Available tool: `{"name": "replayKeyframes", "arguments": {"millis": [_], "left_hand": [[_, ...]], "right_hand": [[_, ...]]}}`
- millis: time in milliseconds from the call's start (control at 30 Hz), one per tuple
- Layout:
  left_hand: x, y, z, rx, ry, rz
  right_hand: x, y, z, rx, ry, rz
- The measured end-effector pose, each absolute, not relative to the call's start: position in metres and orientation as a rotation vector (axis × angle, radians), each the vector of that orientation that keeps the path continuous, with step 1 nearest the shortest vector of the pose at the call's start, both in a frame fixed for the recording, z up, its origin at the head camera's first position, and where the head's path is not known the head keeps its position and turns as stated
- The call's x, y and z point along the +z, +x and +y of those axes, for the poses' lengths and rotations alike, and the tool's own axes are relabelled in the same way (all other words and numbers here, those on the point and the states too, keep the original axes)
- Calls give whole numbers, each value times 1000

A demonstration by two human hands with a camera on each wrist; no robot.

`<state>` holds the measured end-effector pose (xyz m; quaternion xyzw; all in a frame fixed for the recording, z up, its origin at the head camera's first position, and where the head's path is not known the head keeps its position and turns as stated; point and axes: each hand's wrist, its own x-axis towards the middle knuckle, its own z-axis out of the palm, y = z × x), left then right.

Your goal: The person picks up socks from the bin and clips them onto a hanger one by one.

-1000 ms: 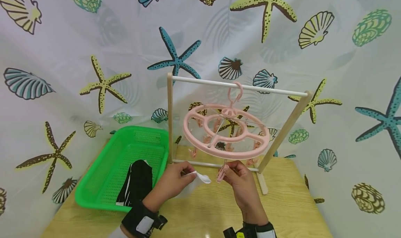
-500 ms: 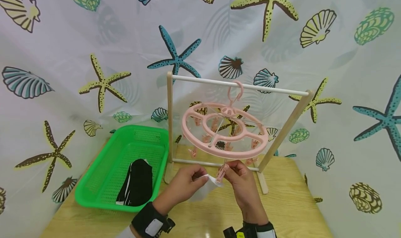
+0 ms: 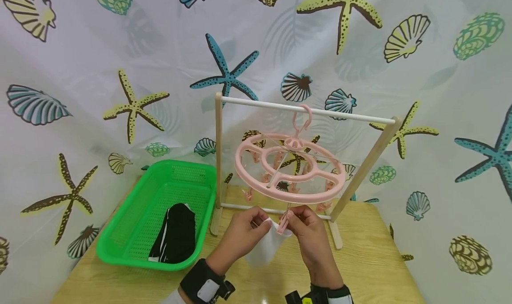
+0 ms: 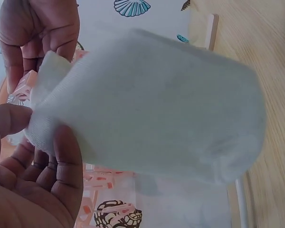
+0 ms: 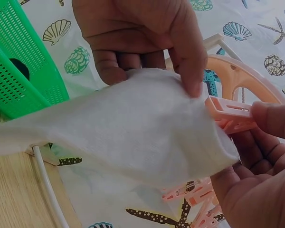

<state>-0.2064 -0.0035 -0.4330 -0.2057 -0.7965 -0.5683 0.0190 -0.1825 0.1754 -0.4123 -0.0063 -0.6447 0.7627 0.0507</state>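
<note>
From the head view, a person's left hand (image 3: 244,235) pinches the top edge of a white cloth (image 3: 266,246) between thumb and fingers, holding it up just below the front rim of a round pink clip hanger (image 3: 290,168) that hangs by its hook from the white bar of a small wooden rack (image 3: 218,153) standing on the table (image 3: 360,268). The right hand (image 3: 310,233) pinches a pink clip (image 3: 283,222) dangling from the hanger's rim, right at the cloth's upper corner. To the left of the rack sits a green basket (image 3: 120,237) with a dark garment (image 3: 176,235) lying in it; a curtain printed with shells and starfish surrounds the table. In the left wrist view, the cloth (image 4: 156,109) fills most of the frame, its bunched edge squeezed between the left thumb and fingers (image 4: 66,161), while the right hand (image 4: 38,33) is above with the clip (image 4: 26,85) touching the cloth's corner. In the right wrist view, the left hand (image 5: 137,38) grips the cloth (image 5: 118,128) from above, thumb pressed on its edge, and the right fingers (image 5: 270,118) squeeze the clip (image 5: 228,114), whose tip sits against the cloth; whether the clip has closed on the fabric cannot be told.
</note>
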Motion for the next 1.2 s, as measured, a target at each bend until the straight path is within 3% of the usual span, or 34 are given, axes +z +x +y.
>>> {"name": "replayKeyframes", "arguments": {"millis": [1200], "left_hand": [[-430,-206,-8,-2041,-608,-2463]], "right_hand": [[-419,-184,172,2217,57,-2036]]}}
